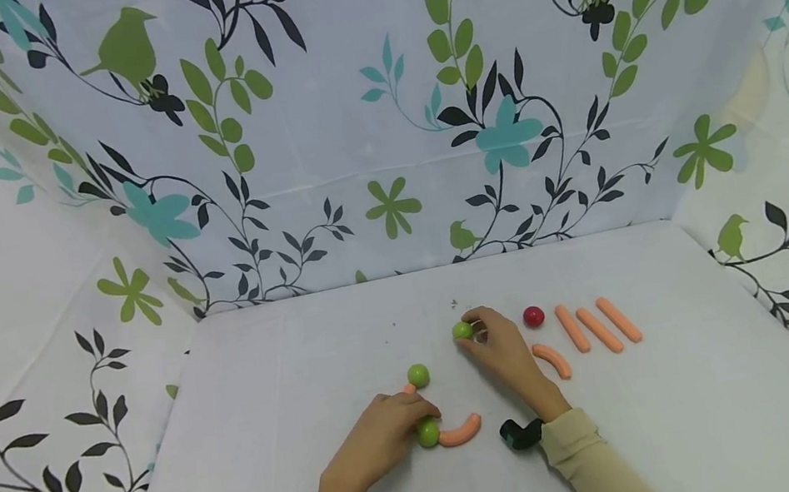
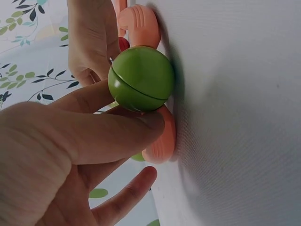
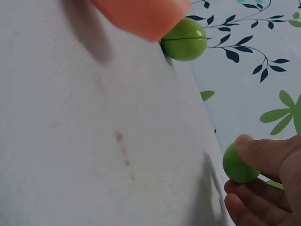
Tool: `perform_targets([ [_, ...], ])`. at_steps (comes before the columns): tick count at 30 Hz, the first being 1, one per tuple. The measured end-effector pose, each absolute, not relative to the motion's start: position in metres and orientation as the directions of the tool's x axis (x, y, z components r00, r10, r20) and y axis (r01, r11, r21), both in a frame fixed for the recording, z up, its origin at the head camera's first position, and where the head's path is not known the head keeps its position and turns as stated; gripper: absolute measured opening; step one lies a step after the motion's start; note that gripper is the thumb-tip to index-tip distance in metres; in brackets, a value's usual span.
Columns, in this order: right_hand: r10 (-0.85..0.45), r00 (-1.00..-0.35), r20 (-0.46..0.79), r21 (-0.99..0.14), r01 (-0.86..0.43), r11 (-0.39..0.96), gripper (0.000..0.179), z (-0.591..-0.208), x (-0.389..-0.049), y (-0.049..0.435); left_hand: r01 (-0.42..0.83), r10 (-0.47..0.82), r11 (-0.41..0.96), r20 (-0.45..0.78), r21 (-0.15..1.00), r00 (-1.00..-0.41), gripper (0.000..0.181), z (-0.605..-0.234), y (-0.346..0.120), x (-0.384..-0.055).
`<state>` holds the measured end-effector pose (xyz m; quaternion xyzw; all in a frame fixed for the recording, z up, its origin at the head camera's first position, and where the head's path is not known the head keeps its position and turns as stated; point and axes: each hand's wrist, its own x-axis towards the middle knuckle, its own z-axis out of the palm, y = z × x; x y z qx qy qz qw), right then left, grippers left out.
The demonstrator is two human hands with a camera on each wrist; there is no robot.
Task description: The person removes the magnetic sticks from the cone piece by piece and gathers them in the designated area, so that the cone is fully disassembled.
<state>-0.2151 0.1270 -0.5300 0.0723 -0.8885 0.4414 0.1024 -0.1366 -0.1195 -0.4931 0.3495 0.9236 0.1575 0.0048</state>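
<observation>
My left hand (image 1: 388, 432) pinches a green ball (image 2: 141, 77) with a seam around it, thumb and index finger at its side, close over the white table. A curved orange sausage-shaped piece (image 1: 462, 431) lies right beside that ball. Another orange piece (image 2: 162, 139) shows behind the left thumb, partly hidden by the hand. Just beyond the left hand sits a second green ball (image 1: 419, 375). Farther back, my right hand (image 1: 504, 352) holds a third green ball (image 3: 239, 163) between thumb and fingertips.
Right of the right hand are a red ball (image 1: 533, 316), a curved orange piece (image 1: 552, 362) and three straight orange sticks (image 1: 599, 329). Dark wrist-worn devices (image 1: 521, 434) sit at both wrists. A leaf-patterned cloth (image 1: 317, 122) hangs behind the white table (image 1: 250, 401).
</observation>
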Motion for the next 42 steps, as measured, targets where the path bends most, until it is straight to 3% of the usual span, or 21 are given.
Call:
perform_targets([
  [13, -0.038, -0.983, 0.181, -0.760, -0.164, 0.629, 0.038, -0.532, -0.213, 0.126, 0.647, 0.634, 0.714, 0.145, 0.266, -0.759, 0.020, -0.491, -0.124, -0.135],
  [28, -0.023, -0.995, 0.094, -0.739, -0.085, 0.668, 0.051, -0.527, -0.209, 0.128, 0.650, 0.620, 0.748, 0.207, 0.134, -0.757, 0.024, -0.497, -0.113, -0.130],
  [36, 0.003, -0.995, 0.102, -0.735, -0.073, 0.674, 0.050, -0.514, -0.186, 0.124, 0.598, 0.558, 0.771, 0.220, 0.219, -0.800, 0.023, -0.498, -0.110, -0.124],
  [42, -0.036, -0.992, 0.119, -0.790, -0.117, 0.602, 0.046, -0.512, -0.164, 0.120, 0.557, 0.506, 0.767, 0.234, 0.318, -0.830, 0.040, -0.507, -0.111, -0.121],
])
